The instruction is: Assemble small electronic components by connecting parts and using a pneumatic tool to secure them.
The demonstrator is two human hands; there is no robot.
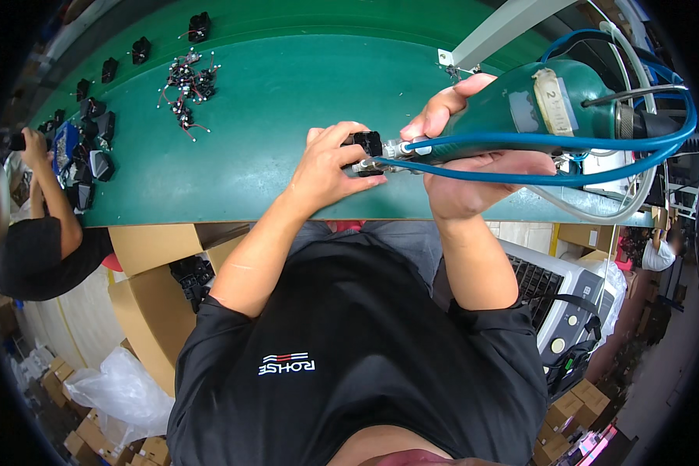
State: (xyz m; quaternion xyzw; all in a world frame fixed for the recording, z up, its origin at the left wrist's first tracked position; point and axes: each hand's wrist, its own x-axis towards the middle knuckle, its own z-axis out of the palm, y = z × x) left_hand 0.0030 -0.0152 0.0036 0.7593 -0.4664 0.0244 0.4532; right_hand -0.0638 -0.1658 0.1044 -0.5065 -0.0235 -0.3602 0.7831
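Note:
My left hand (324, 169) is closed around a small black plastic part (371, 142) above the green worktable (279, 101). In my right hand (470, 185) lies a large green power screwdriver (489, 109), tilted almost level with its nose to the left. The metal nose (394, 149) meets the black part at my left fingertips; the exact contact point is hidden. Two blue air hoses (555, 142) run along the tool to its nose. A dark cable leaves the tool's rear end at the right.
Small black parts with thin wires (186, 84) lie in a heap at the far left. Several black housings (140, 50) are spread along the far side. A blue tray (64, 146) is near a co-worker's arm (58, 198). A pale metal post (505, 35) rises behind the screwdriver. An open cardboard box (144, 303) stands below the table.

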